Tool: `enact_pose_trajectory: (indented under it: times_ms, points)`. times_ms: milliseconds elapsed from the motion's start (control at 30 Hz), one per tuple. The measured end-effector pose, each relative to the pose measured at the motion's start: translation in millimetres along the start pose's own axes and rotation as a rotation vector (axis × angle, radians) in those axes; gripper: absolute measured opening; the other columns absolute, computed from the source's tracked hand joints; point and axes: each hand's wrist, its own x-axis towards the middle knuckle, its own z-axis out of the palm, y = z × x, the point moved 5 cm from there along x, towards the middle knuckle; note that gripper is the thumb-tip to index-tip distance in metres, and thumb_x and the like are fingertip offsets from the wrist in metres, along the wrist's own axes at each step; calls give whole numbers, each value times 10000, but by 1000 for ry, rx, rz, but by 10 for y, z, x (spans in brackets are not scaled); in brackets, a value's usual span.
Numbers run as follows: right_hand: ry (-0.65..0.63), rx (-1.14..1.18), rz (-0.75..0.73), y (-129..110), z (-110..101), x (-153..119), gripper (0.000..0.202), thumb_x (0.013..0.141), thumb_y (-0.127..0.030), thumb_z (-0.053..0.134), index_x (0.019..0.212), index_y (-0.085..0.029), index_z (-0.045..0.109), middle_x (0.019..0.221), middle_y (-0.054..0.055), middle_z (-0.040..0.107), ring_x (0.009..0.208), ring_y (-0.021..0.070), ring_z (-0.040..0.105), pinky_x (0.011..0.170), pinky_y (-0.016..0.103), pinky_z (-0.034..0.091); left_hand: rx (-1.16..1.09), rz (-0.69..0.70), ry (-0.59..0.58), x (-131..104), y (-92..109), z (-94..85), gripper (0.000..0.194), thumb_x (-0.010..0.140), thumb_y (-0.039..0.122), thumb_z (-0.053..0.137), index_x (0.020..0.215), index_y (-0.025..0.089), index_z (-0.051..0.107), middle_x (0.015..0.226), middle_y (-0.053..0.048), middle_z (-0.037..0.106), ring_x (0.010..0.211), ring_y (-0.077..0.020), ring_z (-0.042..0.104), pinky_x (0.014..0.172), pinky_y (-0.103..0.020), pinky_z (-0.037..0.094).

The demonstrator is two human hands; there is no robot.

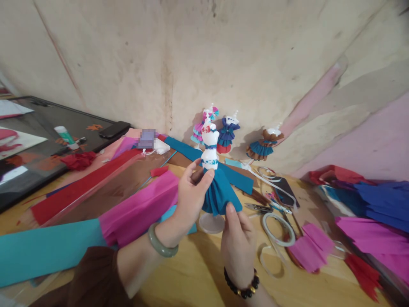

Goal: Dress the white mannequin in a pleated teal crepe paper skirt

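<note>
A small white mannequin [211, 147] stands upright on a clear round base [211, 223], with patterned bands around its torso. Pleated teal crepe paper [217, 192] hangs from its waist like a skirt. My left hand [193, 192] is closed on the top of this paper at the waist, thumb in front. Lower down, my right hand [238, 238] pinches the paper's right hem between thumb and fingers. Right of my right hand lie a roll of double-sided tape [278, 229] and thread snips [258, 207].
Three dressed mini mannequins stand by the wall, one in brown and teal [265, 143]. Crepe paper strips in magenta [140, 207], turquoise [51, 247] and red [83, 185] cover the left. A phone [286, 192], pink paper [311, 247] and stacked blue paper [383, 204] lie right. A glue stick [65, 137] stands far left.
</note>
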Motion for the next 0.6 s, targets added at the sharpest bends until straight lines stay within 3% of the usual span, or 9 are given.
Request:
enact_pose_trajectory:
  times_ms: [67, 133, 267, 400, 600]
  points:
    - [27, -98, -3, 2, -36, -19, 388, 824, -420, 697, 541, -178, 586, 552, -21, 590, 546, 125, 521, 547, 244, 437, -2, 1, 14, 8, 3, -8, 553, 720, 340, 786, 1210, 183, 584, 966, -67, 759, 863, -192, 708, 725, -271, 538]
    - [47, -171, -10, 8, -61, -29, 436, 792, -439, 724, 493, -174, 550, 492, -40, 532, 498, 105, 465, 507, 233, 400, -4, 5, 17, 15, 6, -13, 569, 712, 351, 793, 1213, 181, 584, 967, -66, 760, 862, -193, 709, 733, -277, 544]
    - [41, -199, 1, 31, -50, -15, 350, 742, -471, 754, 602, -158, 683, 605, 14, 666, 601, 161, 575, 589, 275, 478, -9, 11, 14, 18, 4, -21, 573, 706, 364, 798, 1210, 184, 594, 979, -68, 762, 858, -194, 711, 719, -269, 549]
    - [43, -176, 26, 40, -27, 5, 333, 700, -451, 785, 556, -171, 677, 569, 27, 677, 677, 215, 637, 637, 313, 515, 3, 17, 13, 17, 4, -27, 562, 709, 360, 797, 1209, 189, 604, 948, -60, 766, 807, -174, 709, 691, -254, 550]
    - [23, -118, 55, 59, -14, 13, 266, 710, -410, 796, 800, -162, 765, 771, 74, 765, 801, 237, 668, 734, 349, 540, -4, 8, 2, 10, 11, -13, 566, 700, 361, 804, 1199, 181, 608, 981, -72, 765, 848, -196, 714, 685, -256, 559]
